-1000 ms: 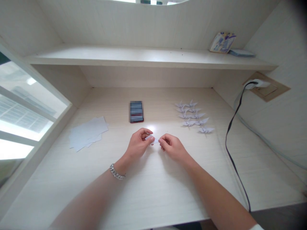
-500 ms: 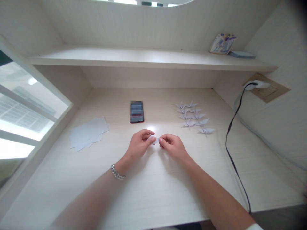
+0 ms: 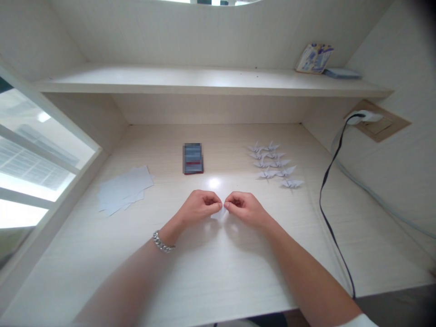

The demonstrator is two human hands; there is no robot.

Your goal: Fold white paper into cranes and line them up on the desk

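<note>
Between my hands is a small folded piece of white paper (image 3: 217, 214), mostly hidden behind my fingers. My left hand (image 3: 200, 206) pinches it from the left, thumb against fingertips; a silver chain bracelet (image 3: 163, 242) circles that wrist. From the right, my right hand (image 3: 245, 208) pinches at the paper's other side, its fingertips almost meeting those of the left. Beyond my right hand, several white folded paper cranes (image 3: 272, 164) stand in rows. Loose white paper sheets (image 3: 124, 188) lie overlapping on the left of the desk.
A phone-like dark rectangle (image 3: 193, 158), its face pixelated, lies behind my hands. A black cable (image 3: 325, 181) runs from the wall socket (image 3: 378, 120) down the right side. The shelf (image 3: 204, 79) overhangs the back, holding a small printed box (image 3: 314, 59).
Both hands have turned and sunk slightly, with fingertips closer together. The white paper, earlier visible between the thumbs, now hangs lower and is more hidden. The whole view has shifted a little.
</note>
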